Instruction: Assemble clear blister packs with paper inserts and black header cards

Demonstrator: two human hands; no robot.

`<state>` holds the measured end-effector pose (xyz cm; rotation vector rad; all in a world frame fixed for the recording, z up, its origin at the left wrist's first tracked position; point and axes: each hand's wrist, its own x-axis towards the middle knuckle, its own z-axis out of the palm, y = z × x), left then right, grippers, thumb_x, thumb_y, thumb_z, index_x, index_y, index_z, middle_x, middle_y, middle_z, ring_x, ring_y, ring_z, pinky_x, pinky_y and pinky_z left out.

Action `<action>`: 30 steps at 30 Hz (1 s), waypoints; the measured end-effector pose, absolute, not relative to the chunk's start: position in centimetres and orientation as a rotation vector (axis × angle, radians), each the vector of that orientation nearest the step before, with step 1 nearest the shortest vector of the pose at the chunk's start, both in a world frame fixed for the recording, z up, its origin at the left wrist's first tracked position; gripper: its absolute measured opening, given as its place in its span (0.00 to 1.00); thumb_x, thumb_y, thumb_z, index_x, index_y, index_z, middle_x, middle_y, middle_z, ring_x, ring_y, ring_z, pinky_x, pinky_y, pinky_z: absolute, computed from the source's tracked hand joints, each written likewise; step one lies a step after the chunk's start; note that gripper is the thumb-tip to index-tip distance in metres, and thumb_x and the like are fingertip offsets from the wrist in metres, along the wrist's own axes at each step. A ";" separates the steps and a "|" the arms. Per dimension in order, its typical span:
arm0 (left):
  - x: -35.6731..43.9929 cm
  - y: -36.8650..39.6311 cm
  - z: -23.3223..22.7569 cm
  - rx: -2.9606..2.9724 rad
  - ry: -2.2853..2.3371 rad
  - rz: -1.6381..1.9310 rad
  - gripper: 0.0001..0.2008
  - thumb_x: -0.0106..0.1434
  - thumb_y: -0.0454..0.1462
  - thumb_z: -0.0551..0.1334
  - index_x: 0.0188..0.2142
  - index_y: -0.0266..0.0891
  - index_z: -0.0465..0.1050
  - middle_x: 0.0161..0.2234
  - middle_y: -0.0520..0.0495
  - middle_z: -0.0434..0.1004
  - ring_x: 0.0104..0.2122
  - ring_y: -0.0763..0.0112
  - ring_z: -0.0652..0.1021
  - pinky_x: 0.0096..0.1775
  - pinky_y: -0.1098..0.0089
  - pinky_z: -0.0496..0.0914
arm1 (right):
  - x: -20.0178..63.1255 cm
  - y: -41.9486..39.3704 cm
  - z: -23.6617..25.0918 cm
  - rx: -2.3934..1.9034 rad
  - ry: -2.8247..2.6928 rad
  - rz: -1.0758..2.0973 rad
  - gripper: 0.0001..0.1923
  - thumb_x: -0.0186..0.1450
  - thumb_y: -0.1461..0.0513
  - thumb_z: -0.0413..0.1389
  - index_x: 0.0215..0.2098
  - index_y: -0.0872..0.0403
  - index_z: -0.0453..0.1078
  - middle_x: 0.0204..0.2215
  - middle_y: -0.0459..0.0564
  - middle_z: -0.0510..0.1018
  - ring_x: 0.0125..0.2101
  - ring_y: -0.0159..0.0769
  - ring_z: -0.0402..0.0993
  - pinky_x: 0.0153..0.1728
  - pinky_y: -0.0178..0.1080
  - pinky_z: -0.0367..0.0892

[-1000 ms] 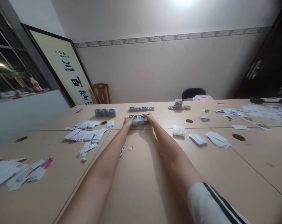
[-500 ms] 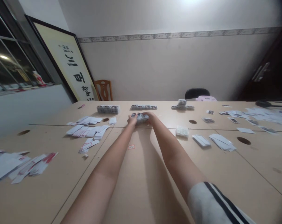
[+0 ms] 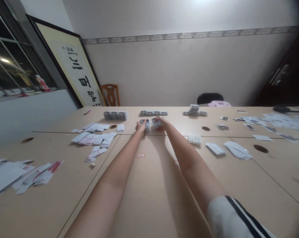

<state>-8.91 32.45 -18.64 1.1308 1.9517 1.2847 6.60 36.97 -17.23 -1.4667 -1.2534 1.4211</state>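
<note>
Both my arms stretch far across the tan table [image 3: 149, 185]. My left hand [image 3: 140, 126] grips the left part of a small stack of clear packets [image 3: 147, 123]. My right hand [image 3: 162, 122] holds the right part of the packets [image 3: 156, 123], and a small gap shows between the two parts. Just beyond them lies a row of similar packets [image 3: 153, 113]. A thicker stack of packets [image 3: 116, 115] sits further left.
White and red cards [image 3: 95, 138] are spread to the left, with more cards [image 3: 20, 177] at the near left. White card piles [image 3: 228, 148] lie on the right and loose papers [image 3: 275, 124] at the far right. Round holes [image 3: 260, 148] dot the table. Chairs [image 3: 210, 98] stand behind it.
The stack between my hands has come apart into a left and a right part. My hands stay at the same far spot; the camera shifted slightly.
</note>
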 end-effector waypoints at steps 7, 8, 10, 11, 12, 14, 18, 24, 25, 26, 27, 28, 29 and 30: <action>-9.7 33.0 -18.2 1.247 1.947 1.284 0.18 0.70 0.42 0.62 0.56 0.40 0.70 0.56 0.40 0.72 0.51 0.59 0.76 0.50 0.55 0.74 | 10.7 36.9 -15.7 -1.459 -1.444 1.698 0.07 0.67 0.63 0.63 0.42 0.58 0.75 0.37 0.51 0.80 0.35 0.37 0.78 0.37 0.43 0.77; -9.8 33.1 -18.2 1.267 1.943 1.285 0.18 0.70 0.42 0.63 0.56 0.40 0.70 0.56 0.40 0.72 0.51 0.59 0.76 0.50 0.54 0.74 | 10.5 37.0 -15.6 -1.440 -1.475 1.688 0.05 0.64 0.65 0.64 0.39 0.58 0.76 0.34 0.51 0.80 0.34 0.38 0.78 0.36 0.43 0.76; -9.9 33.2 -18.2 1.301 1.933 1.286 0.18 0.69 0.42 0.63 0.56 0.39 0.70 0.56 0.40 0.72 0.51 0.58 0.76 0.50 0.54 0.74 | 9.8 37.1 -15.7 -1.391 -1.529 1.629 0.05 0.59 0.69 0.66 0.34 0.58 0.77 0.31 0.52 0.80 0.34 0.41 0.77 0.36 0.45 0.76; -9.9 33.2 -18.2 1.315 1.929 1.286 0.18 0.69 0.42 0.63 0.56 0.39 0.70 0.56 0.40 0.72 0.51 0.58 0.76 0.50 0.54 0.74 | 9.4 37.1 -15.8 -1.362 -1.553 1.588 0.06 0.58 0.70 0.66 0.34 0.57 0.77 0.32 0.52 0.80 0.34 0.42 0.77 0.37 0.45 0.75; -9.9 33.2 -18.2 1.326 1.925 1.286 0.18 0.70 0.42 0.63 0.56 0.39 0.70 0.56 0.40 0.72 0.51 0.58 0.76 0.50 0.54 0.74 | 9.1 37.1 -16.0 -1.333 -1.573 1.540 0.08 0.58 0.71 0.66 0.35 0.57 0.77 0.34 0.52 0.81 0.36 0.42 0.76 0.38 0.45 0.75; -9.9 33.3 -18.3 1.339 1.920 1.286 0.18 0.70 0.42 0.63 0.56 0.39 0.70 0.56 0.40 0.72 0.51 0.58 0.76 0.50 0.54 0.74 | 8.6 37.0 -16.6 -1.287 -1.602 1.434 0.11 0.60 0.69 0.65 0.42 0.56 0.76 0.40 0.51 0.80 0.40 0.41 0.77 0.41 0.45 0.75; -10.0 33.3 -18.4 1.339 1.914 1.286 0.18 0.69 0.42 0.63 0.56 0.39 0.70 0.55 0.40 0.72 0.51 0.58 0.77 0.50 0.54 0.75 | 8.5 36.6 -18.0 -1.274 -1.631 1.255 0.15 0.69 0.60 0.61 0.53 0.56 0.71 0.50 0.53 0.76 0.45 0.40 0.76 0.45 0.47 0.75; -10.1 33.1 -18.6 1.330 1.903 1.290 0.18 0.70 0.42 0.63 0.56 0.39 0.70 0.55 0.40 0.72 0.50 0.59 0.77 0.50 0.54 0.75 | 7.9 36.2 -19.7 -1.317 -1.564 1.055 0.16 0.71 0.57 0.59 0.53 0.56 0.71 0.51 0.53 0.76 0.46 0.42 0.76 0.46 0.48 0.75; -10.1 33.1 -18.6 1.326 1.903 1.290 0.18 0.70 0.42 0.63 0.56 0.39 0.70 0.55 0.40 0.72 0.50 0.59 0.77 0.50 0.54 0.75 | 7.6 36.2 -19.9 -1.330 -1.530 1.013 0.17 0.71 0.57 0.59 0.55 0.56 0.70 0.52 0.54 0.75 0.47 0.43 0.76 0.47 0.49 0.75; -10.0 33.1 -18.6 1.323 1.903 1.290 0.18 0.70 0.42 0.63 0.56 0.39 0.70 0.55 0.40 0.72 0.50 0.59 0.77 0.50 0.54 0.75 | 7.4 36.2 -20.1 -1.340 -1.497 0.973 0.18 0.71 0.57 0.59 0.56 0.56 0.69 0.53 0.54 0.74 0.49 0.44 0.75 0.48 0.50 0.74; -10.0 33.1 -18.7 1.319 1.904 1.292 0.18 0.70 0.42 0.63 0.56 0.39 0.70 0.55 0.40 0.72 0.50 0.59 0.77 0.50 0.55 0.75 | 7.1 36.1 -20.3 -1.344 -1.467 0.938 0.19 0.71 0.57 0.59 0.57 0.55 0.69 0.55 0.55 0.73 0.50 0.44 0.75 0.49 0.51 0.74; -10.0 33.1 -18.7 1.316 1.905 1.294 0.18 0.70 0.42 0.62 0.56 0.39 0.70 0.55 0.40 0.72 0.50 0.59 0.77 0.50 0.55 0.75 | 6.7 36.0 -20.5 -1.343 -1.443 0.908 0.19 0.71 0.57 0.59 0.57 0.55 0.68 0.56 0.55 0.73 0.51 0.45 0.74 0.50 0.52 0.73; -10.0 33.2 -18.7 1.313 1.907 1.296 0.18 0.70 0.42 0.62 0.56 0.39 0.70 0.55 0.40 0.72 0.50 0.59 0.77 0.50 0.55 0.75 | 6.4 36.0 -20.6 -1.338 -1.424 0.886 0.19 0.71 0.57 0.59 0.58 0.55 0.68 0.56 0.56 0.72 0.51 0.45 0.74 0.51 0.52 0.73; -10.0 33.2 -18.7 1.310 1.909 1.301 0.18 0.70 0.42 0.62 0.56 0.39 0.70 0.55 0.40 0.72 0.50 0.59 0.77 0.50 0.55 0.75 | 6.0 35.9 -20.7 -1.331 -1.411 0.872 0.19 0.71 0.57 0.59 0.58 0.54 0.68 0.57 0.56 0.72 0.52 0.45 0.74 0.51 0.52 0.73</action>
